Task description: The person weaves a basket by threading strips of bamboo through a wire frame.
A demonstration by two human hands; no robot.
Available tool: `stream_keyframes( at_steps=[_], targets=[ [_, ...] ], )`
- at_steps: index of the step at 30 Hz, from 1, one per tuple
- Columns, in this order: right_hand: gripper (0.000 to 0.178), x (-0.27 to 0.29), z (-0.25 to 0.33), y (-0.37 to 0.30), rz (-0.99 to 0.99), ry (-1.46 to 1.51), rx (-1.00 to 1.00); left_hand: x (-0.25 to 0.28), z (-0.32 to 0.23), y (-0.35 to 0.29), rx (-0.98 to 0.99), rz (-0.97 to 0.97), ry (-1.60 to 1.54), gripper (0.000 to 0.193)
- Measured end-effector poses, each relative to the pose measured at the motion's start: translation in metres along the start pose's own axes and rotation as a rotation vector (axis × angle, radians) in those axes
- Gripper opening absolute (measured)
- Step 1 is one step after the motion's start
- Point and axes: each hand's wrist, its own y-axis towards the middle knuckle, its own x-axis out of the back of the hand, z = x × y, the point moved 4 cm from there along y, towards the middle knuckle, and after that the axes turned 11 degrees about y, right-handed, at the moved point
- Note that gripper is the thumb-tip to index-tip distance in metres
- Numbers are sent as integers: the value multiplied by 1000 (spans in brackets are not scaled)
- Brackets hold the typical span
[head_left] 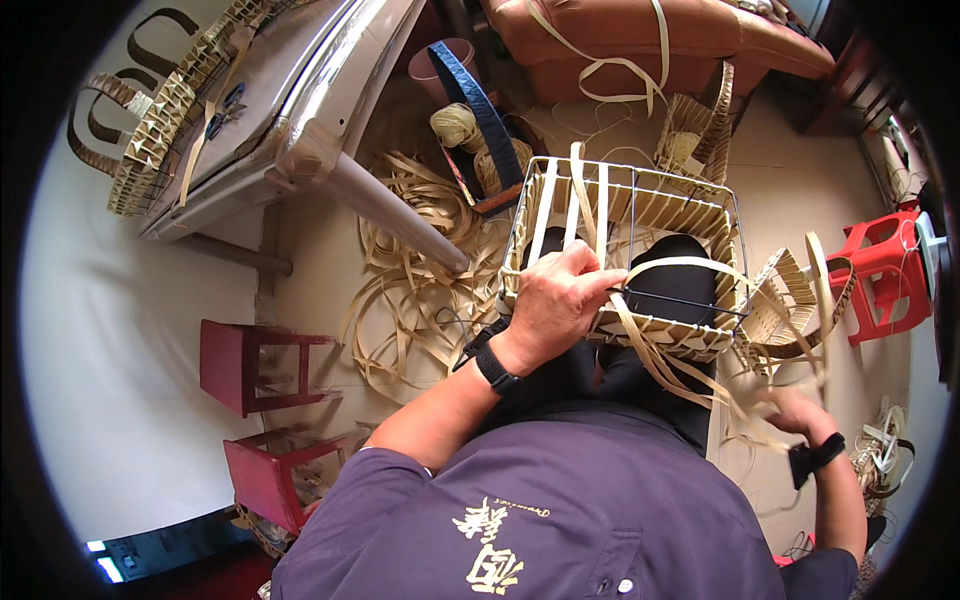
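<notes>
On my lap rests a wire-framed basket [735,215], its sides wrapped in pale flat weaving strips. Several strips span the left part of its open face, while bare black wires cross the rest. My left hand [565,300] is closed at the basket's near left edge, thumb and fingers pinching a weaving strip [690,262] that arcs out to the right. Loose strip ends [650,350] hang from the near edge below that hand. My right hand [795,410] is off to the right of the basket, near trailing strips; motion blur hides its fingers and any grip.
Coiled loose strips [410,290] cover the floor at left. A grey table [300,110] holds scissors [228,105] and a woven basket [150,150]. Red stools stand left [235,365] and right [885,280]. Handled baskets [775,300] sit right; a brown sofa [590,50] stands behind.
</notes>
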Motion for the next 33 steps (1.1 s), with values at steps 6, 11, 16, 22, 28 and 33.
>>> stream_keyframes(
  at_steps=[6,11,16,22,28,33],
  targets=[
    [42,18,192,36,-110,177,441,-4,9,-2,-17,-25,-30,37],
    [32,17,259,55,-15,377,508,-3,12,-5,11,-16,-16,36],
    [28,-2,234,72,-158,565,424,-5,10,-4,11,-17,-25,38],
    [21,-17,31,41,94,80,314,0,4,-2,24,-7,-29,42],
    [24,-25,-139,-41,276,-12,-356,0,3,-3,25,4,-26,41],
    [17,28,-144,-88,-388,-302,-188,-6,1,0,5,-5,-49,36]
  ],
)
